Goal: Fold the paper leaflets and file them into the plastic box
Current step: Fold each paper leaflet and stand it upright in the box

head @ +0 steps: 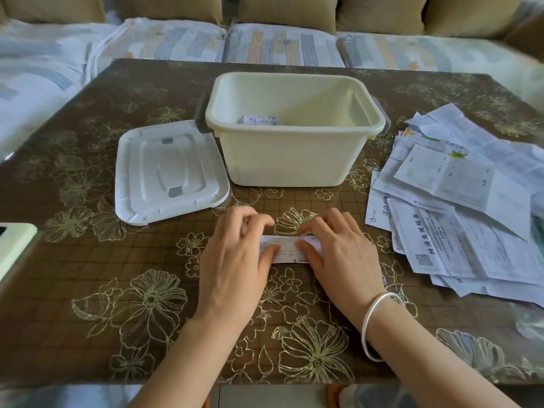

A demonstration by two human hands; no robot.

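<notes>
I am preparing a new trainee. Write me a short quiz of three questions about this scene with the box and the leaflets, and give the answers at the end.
1. True or false: the lid is closed on the plastic box.
2. Where does the pile of unfolded leaflets lie?
A) to the right of the box
B) inside the box
C) on the lid
3. Fill in the missing word: the left hand and the right hand pinch one narrow folded ____ in front of the box.

Key
1. False: the lid lies beside the box, on its left.
2. A
3. leaflet
</notes>
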